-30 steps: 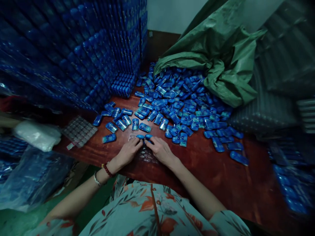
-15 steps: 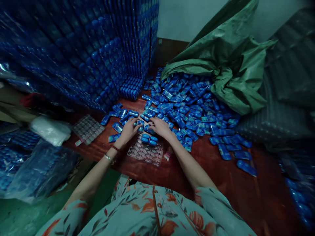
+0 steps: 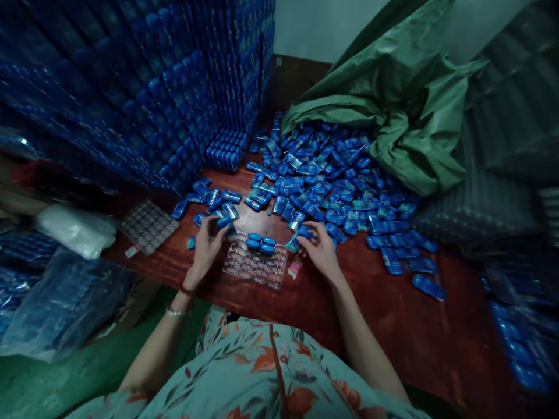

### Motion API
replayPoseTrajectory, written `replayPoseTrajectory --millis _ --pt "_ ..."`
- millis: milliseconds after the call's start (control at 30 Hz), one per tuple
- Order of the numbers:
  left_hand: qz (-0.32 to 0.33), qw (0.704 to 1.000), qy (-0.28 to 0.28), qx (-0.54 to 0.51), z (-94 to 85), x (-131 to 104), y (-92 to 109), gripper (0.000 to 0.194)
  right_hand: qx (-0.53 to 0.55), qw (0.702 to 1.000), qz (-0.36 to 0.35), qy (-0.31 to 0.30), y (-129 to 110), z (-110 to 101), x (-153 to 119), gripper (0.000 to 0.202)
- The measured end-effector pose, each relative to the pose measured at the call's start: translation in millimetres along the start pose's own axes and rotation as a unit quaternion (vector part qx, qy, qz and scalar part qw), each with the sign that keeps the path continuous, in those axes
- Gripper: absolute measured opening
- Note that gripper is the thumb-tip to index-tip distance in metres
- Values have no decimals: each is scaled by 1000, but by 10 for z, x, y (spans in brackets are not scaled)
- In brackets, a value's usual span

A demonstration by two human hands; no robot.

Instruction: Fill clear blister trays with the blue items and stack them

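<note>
A clear plastic tray with moulded cells [image 3: 255, 269] lies on the table before me, and several small blue rounded packs [image 3: 261, 243] stand in its far rows. Left of the tray, my left hand [image 3: 206, 249] has thumb and fingers closed on a blue pack [image 3: 224, 222]. To the right of the tray, my right hand [image 3: 321, 250] grips another blue pack [image 3: 301, 235] between thumb and fingers. Loose blue packs [image 3: 230, 210] lie just beyond my left hand. A small pink-and-white piece [image 3: 294, 267] sits at the tray's right edge.
A large heap of blue packs [image 3: 314, 169] spreads across the red-brown table [image 3: 375, 308]. Green sheeting [image 3: 419, 128] hangs over its back. Tall stacks of filled trays [image 3: 174, 87] rise at left. Another cell tray [image 3: 148, 226] and a clear plastic bag [image 3: 76, 230] lie left.
My hands have moved apart from the middle beyond the tray, left hand leftward and right hand rightward, each now with a blue pack. The packs in the tray look the same.
</note>
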State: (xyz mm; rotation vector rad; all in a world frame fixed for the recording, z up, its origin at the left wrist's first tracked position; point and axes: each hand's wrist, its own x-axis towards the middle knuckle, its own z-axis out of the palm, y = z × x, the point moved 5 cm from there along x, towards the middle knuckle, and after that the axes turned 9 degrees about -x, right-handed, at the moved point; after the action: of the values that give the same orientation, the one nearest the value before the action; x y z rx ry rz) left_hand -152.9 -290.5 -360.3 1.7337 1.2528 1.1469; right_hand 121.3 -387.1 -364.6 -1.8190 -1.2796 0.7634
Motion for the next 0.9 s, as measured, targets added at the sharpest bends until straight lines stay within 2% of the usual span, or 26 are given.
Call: replayPoseTrajectory --millis 67,100,167,233,333,400,500,600,667,767,900 --pt "-5 999 43 -24 -123 -300 -15 31 74 997 18 -17 60 67 -272 33" --pt "5 999 35 -26 -132 -431 -7 29 73 997 5 -19 48 122 -384 30" --pt "49 998 -15 -20 -77 -621 34 22 21 998 -55 4 -38 234 -542 21" --pt "101 992 -70 -10 17 -700 84 22 -52 989 -138 21 -157 355 -623 18" --pt "161 975 -151 29 163 -658 130 30 -186 955 -229 -6 -291 510 -640 28" --pt "200 958 -201 50 234 -605 150 33 -287 923 -252 -37 -357 556 -614 35" --pt "251 934 -245 65 277 -562 176 35 -395 875 -260 -101 -494 575 -558 38" --pt "262 912 -305 82 305 -562 182 35 -454 831 -273 -170 -668 605 -495 34" --pt "249 906 -335 79 314 -561 176 35 -472 812 -280 -200 -757 628 -452 31" --pt "226 912 -338 47 323 -554 166 37 -471 809 -280 -213 -801 643 -405 30" --pt "248 918 -308 30 369 -563 196 38 -441 833 -273 -192 -698 633 -410 34"
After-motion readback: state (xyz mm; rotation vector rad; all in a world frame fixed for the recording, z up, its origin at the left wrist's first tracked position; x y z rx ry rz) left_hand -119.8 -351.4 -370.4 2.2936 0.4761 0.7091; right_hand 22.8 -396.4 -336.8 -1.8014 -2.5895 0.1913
